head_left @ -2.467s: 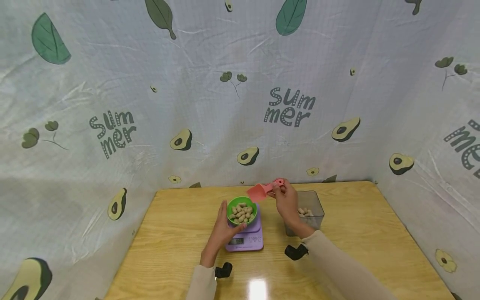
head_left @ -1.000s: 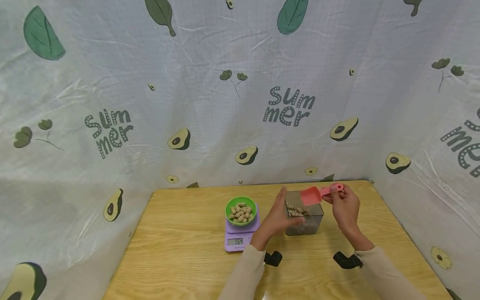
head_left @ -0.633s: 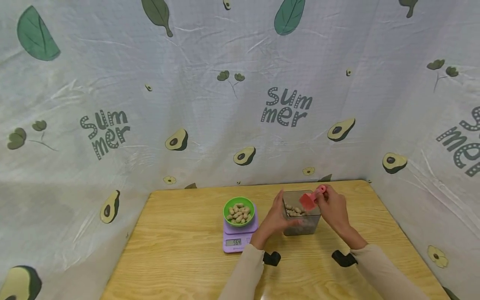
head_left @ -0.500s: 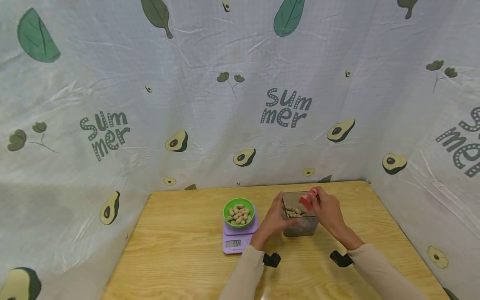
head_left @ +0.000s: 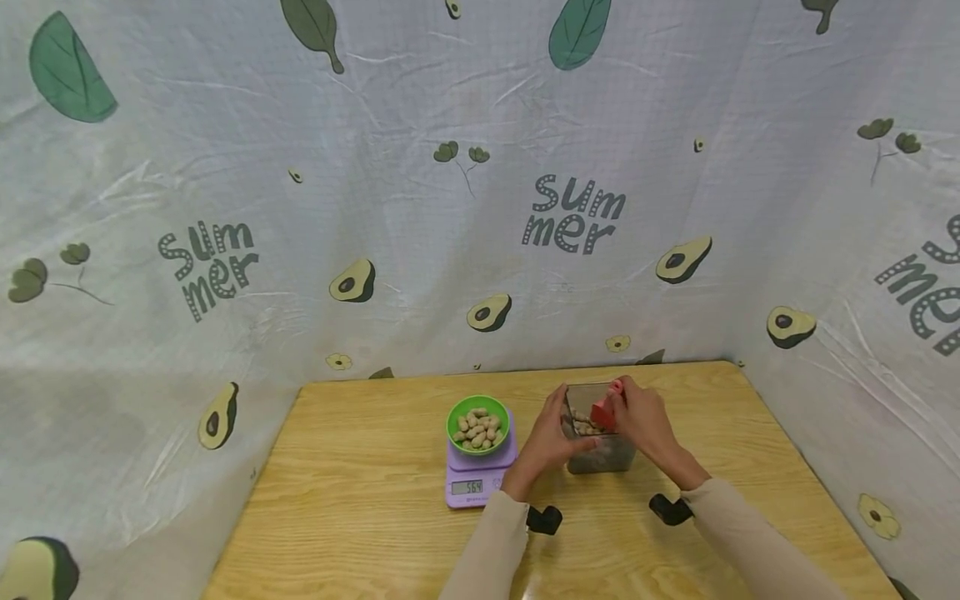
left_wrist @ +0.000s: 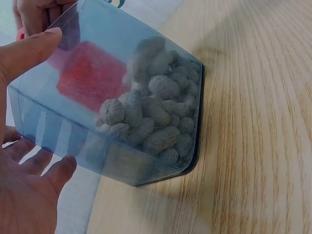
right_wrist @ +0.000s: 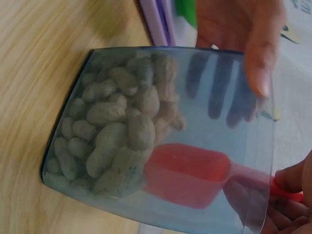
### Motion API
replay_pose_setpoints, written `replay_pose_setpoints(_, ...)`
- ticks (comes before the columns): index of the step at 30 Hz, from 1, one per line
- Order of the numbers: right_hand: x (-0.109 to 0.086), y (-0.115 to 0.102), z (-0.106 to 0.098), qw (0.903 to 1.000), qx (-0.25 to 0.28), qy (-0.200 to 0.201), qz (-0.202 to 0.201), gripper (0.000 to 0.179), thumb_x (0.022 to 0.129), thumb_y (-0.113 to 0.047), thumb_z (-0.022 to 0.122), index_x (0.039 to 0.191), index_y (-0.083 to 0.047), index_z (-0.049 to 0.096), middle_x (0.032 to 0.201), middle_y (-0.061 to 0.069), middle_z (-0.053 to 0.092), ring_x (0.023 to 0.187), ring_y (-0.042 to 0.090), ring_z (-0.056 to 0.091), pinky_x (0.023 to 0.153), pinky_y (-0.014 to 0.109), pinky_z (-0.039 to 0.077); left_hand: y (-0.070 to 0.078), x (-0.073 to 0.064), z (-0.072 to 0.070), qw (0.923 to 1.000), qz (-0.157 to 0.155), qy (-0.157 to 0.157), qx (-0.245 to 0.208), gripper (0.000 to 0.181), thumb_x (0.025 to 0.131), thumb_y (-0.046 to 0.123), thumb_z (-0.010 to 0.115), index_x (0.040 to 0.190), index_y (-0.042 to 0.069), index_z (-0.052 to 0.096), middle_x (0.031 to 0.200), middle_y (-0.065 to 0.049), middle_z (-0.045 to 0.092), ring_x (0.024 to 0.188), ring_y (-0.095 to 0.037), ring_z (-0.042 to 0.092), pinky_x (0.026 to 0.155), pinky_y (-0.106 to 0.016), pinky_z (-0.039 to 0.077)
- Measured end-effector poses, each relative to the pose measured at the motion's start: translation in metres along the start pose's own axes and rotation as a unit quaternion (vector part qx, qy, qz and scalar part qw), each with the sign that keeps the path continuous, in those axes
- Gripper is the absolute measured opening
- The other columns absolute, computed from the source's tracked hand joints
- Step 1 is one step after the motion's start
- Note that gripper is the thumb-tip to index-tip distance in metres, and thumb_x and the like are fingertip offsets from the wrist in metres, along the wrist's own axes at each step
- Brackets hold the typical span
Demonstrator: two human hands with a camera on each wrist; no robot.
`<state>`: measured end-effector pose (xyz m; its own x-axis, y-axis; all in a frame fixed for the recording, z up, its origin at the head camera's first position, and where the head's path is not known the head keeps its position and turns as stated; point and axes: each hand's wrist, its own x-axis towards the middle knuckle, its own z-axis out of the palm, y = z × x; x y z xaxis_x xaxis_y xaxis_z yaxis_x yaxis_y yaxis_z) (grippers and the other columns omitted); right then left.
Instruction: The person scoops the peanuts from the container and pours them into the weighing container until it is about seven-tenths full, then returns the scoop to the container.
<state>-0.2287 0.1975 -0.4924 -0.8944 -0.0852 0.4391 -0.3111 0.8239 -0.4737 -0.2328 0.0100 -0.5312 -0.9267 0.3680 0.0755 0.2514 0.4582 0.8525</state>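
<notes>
My left hand (head_left: 546,442) grips a clear grey plastic container (head_left: 603,459) at its left side, thumb across the front wall and fingers along the side. Unshelled peanuts (left_wrist: 163,117) fill its lower part. My right hand (head_left: 647,423) holds a red scoop (head_left: 602,414) by the handle, coming in over the right side of the rim. Through the wall in the right wrist view, the scoop's blade (right_wrist: 187,173) shows inside the container, its front edge right at the peanuts.
To the left, a green bowl (head_left: 452,428) of peanuts stands on a purple kitchen scale (head_left: 489,497) whose display reads 564. The wooden table (head_left: 360,500) meets a printed sheet (head_left: 420,250) at the back and right.
My left hand has moved from the bowl to the container. My right hand went right with the scoop, then came back left and lowered it into the container.
</notes>
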Motion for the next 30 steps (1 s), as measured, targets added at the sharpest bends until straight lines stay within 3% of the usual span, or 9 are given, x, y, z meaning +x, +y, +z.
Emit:
replay_pose_setpoints(9,0.001,0.003,-0.008,0.9913,0.076,-0.009,0.107,0.023,0.101,-0.012,0.052,0.107,0.009,0.06,0.077,0.019,0.068,0.057,0.017,0.061,0.046,0.026,0.042,0.003,-0.001,0.002,1.0,-0.003,-0.003,0.002,0.105,0.08,0.044,0.079,0.159,0.021,0.014,0.163,-0.007,0.023,0.127,-0.028,0.054,0.103,-0.045,0.048)
replay_pose_setpoints(16,0.007,-0.003,-0.001,0.9926,0.059,-0.01,0.105,0.022,0.1,-0.012,0.053,0.104,0.009,0.06,0.073,0.018,0.066,0.054,0.018,0.058,0.046,0.028,0.042,0.003,-0.001,0.002,0.9999,-0.01,0.004,0.0,0.105,0.08,0.045,0.079,0.159,0.02,0.015,0.164,-0.007,0.022,0.142,-0.031,0.04,0.111,-0.051,0.041)
replay_pose_setpoints(21,0.008,-0.006,-0.005,0.9817,0.1,-0.031,0.159,0.023,0.1,-0.011,0.049,0.106,0.01,0.059,0.078,0.021,0.069,0.059,0.018,0.064,0.048,0.028,0.044,0.005,-0.001,0.003,0.9998,-0.019,0.004,0.005,0.105,0.079,0.046,0.08,0.159,0.021,0.016,0.164,-0.006,0.022,0.143,-0.03,0.038,0.111,-0.05,0.041)
replay_pose_setpoints(27,0.009,-0.01,-0.007,0.9802,0.12,-0.047,0.151,0.022,0.1,-0.01,0.051,0.103,0.009,0.06,0.079,0.02,0.069,0.061,0.019,0.066,0.048,0.027,0.046,0.005,-0.001,0.001,0.9998,-0.017,0.008,-0.004,0.104,0.079,0.046,0.08,0.158,0.021,0.017,0.163,-0.007,0.024,0.141,-0.031,0.041,0.11,-0.05,0.042)
replay_pose_setpoints(30,0.009,-0.009,-0.011,0.9702,0.153,-0.062,0.177,0.022,0.1,-0.01,0.05,0.104,0.009,0.06,0.08,0.021,0.07,0.064,0.024,0.07,0.051,0.026,0.052,0.004,-0.001,0.002,0.9998,-0.017,0.008,-0.005,0.104,0.079,0.045,0.081,0.158,0.022,0.017,0.163,-0.007,0.024,0.141,-0.031,0.041,0.109,-0.05,0.043)
